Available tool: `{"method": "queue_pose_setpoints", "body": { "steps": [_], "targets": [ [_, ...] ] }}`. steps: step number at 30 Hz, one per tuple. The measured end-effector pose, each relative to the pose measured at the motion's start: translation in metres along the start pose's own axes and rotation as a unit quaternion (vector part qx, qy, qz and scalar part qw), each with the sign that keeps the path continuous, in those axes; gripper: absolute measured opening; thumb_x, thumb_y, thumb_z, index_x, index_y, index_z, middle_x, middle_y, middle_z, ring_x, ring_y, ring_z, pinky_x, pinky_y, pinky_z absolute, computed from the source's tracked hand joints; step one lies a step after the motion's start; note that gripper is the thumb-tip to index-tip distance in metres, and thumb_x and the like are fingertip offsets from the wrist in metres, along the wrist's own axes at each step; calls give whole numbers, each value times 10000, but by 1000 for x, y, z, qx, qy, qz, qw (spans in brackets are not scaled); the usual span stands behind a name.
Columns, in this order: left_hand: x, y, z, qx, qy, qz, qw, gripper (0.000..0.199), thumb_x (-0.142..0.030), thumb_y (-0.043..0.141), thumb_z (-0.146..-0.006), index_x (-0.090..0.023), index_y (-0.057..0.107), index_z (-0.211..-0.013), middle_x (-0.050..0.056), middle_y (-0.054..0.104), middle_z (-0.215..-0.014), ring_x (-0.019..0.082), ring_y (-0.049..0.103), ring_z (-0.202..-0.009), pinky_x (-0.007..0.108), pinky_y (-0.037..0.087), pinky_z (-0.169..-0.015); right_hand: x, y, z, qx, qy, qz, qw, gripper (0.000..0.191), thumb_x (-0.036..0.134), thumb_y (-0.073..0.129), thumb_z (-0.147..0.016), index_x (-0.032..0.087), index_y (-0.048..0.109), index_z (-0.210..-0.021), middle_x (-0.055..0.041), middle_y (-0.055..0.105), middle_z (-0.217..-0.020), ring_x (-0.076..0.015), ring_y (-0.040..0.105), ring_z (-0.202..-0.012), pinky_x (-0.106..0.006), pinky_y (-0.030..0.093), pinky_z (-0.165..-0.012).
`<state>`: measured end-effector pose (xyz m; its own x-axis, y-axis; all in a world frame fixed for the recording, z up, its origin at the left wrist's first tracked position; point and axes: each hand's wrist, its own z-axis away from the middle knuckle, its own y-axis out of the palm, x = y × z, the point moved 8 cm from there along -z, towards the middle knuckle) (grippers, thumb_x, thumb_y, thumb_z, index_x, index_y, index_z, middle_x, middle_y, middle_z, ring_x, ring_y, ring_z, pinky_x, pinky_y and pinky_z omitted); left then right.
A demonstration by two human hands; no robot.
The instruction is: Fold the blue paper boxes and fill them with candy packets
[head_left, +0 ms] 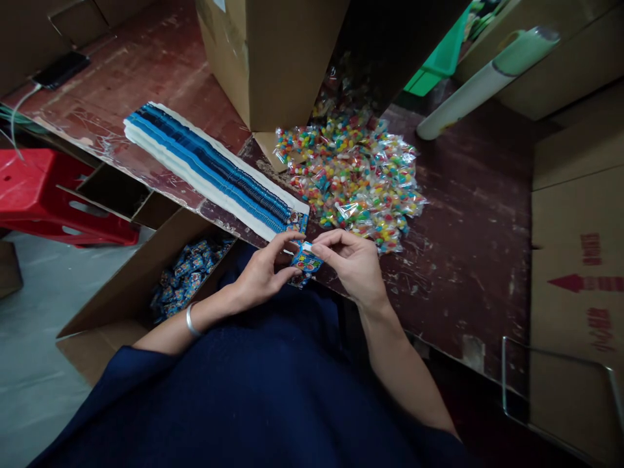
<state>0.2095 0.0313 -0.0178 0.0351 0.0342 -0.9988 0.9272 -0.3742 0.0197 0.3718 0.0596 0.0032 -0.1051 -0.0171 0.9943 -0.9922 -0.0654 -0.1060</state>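
Between my two hands is a small blue printed candy box [307,260], held close to the table's front edge. My left hand [266,270], with a silver bangle on its wrist, grips the box from the left between thumb and fingers. The thumb and fingers of my right hand [353,260] pinch its upper right end, where a white edge shows. A long row of flat blue-and-white box blanks [209,169] lies just beyond my left hand. Past my right hand is a heap of clear bags of multicoloured candies [355,175].
An open carton [112,292] with several blue boxes stands below the table at left, near a red stool [58,195]. A tall cardboard box [283,58] is behind the candy bags. A white tube [468,94] and stacked cartons [575,260] are at right; a phone [62,69] lies far left.
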Motion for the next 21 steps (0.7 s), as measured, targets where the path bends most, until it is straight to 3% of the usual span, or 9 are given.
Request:
{"method": "queue_pose_setpoints", "body": {
  "steps": [6, 10, 13, 15, 17, 19, 21],
  "targets": [
    [-2, 0, -1, -7, -18, 32, 999, 393, -220, 732, -909, -197, 644, -1291, 95, 702, -1209, 168, 718, -930, 296, 632, -838, 12, 6, 10, 8, -61, 45, 997, 263, 377, 734, -940, 227, 738, -723, -41, 778, -938, -199, 728, -887, -364, 583, -857],
    [-12, -30, 1, 65, -28, -82, 994, 304, -196, 669, -936, -174, 668, -1239, 100, 729, -1208, 193, 728, -989, 332, 615, -884, -3, 14, 13, 64, -73, 82, 992, 203, 402, 661, -994, 251, 796, -1007, -70, 771, -1200, -244, 734, -1105, -400, 611, -933],
    [-18, -77, 8, 137, -47, -315, 938, 314, -179, 653, -929, -213, 694, -1239, 68, 740, -1213, 226, 711, -1062, 365, 579, -945, -19, 11, 8, 41, -122, 207, 970, 369, 382, 786, -900, 249, 728, -1239, -106, 719, -1335, -307, 676, -1242, -471, 617, -979],
    [-18, -114, 12, 132, -82, -442, 884, 347, -154, 613, -936, -226, 702, -1263, 53, 736, -1194, 243, 709, -1056, 393, 559, -967, -29, 14, 5, 39, -161, 303, 938, 450, 328, 839, -850, 242, 699, -1269, -114, 726, -1322, -337, 646, -1285, -534, 579, -1058],
    [-20, -137, 15, 118, -108, -504, 849, 428, -175, 612, -940, -219, 654, -1364, 78, 704, -1278, 275, 701, -1096, 438, 542, -1001, -37, 22, 2, 54, -185, 362, 912, 413, 279, 832, -853, 239, 697, -1241, -113, 754, -1261, -343, 666, -1252, -550, 575, -1064],
    [-20, -140, 14, 110, -115, -489, 858, 445, -262, 645, -950, -193, 626, -1390, 111, 699, -1304, 296, 697, -1121, 452, 537, -1004, -39, 26, 1, 58, -201, 392, 896, 355, 258, 806, -876, 231, 699, -1214, -115, 771, -1224, -335, 700, -1187, -526, 612, -997],
    [-18, -126, 9, 112, -111, -405, 901, 375, -366, 667, -959, -181, 667, -1286, 108, 742, -1213, 272, 713, -1073, 417, 550, -963, -37, 29, 2, 63, -226, 398, 887, 264, 262, 769, -911, 222, 714, -1166, -112, 785, -1198, -316, 729, -1131, -500, 632, -956]
  ]
}}
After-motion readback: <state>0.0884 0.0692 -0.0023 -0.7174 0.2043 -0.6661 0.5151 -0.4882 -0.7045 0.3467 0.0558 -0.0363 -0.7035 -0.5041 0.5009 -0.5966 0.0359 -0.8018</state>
